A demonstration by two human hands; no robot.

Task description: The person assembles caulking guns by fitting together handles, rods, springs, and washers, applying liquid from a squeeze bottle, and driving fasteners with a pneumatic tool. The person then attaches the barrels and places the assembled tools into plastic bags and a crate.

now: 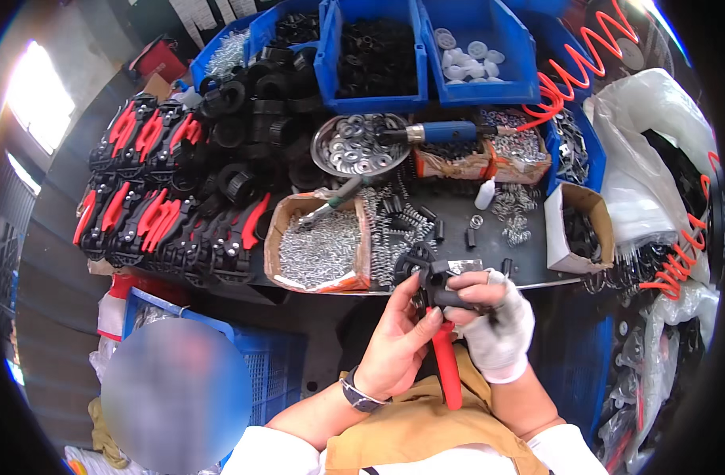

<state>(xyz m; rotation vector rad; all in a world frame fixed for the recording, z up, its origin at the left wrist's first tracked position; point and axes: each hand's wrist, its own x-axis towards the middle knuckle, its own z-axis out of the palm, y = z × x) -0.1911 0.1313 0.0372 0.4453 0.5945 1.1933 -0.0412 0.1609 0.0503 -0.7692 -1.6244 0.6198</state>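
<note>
Both my bare left hand (398,344) and my white-gloved right hand (497,321) close their fingers around a black plastic clamp body with a red lever (443,317), held just below the black workbench edge (331,291).

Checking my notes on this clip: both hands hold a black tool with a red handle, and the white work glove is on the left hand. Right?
Not quite. The head view shows the white work glove on the right hand; the left hand is bare, with a wristwatch. Both do hold the black tool with a red handle.

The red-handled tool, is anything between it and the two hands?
Nothing visible is. The left hand and the gloved right hand both grip the red-handled tool directly, just in front of the table edge.
</note>
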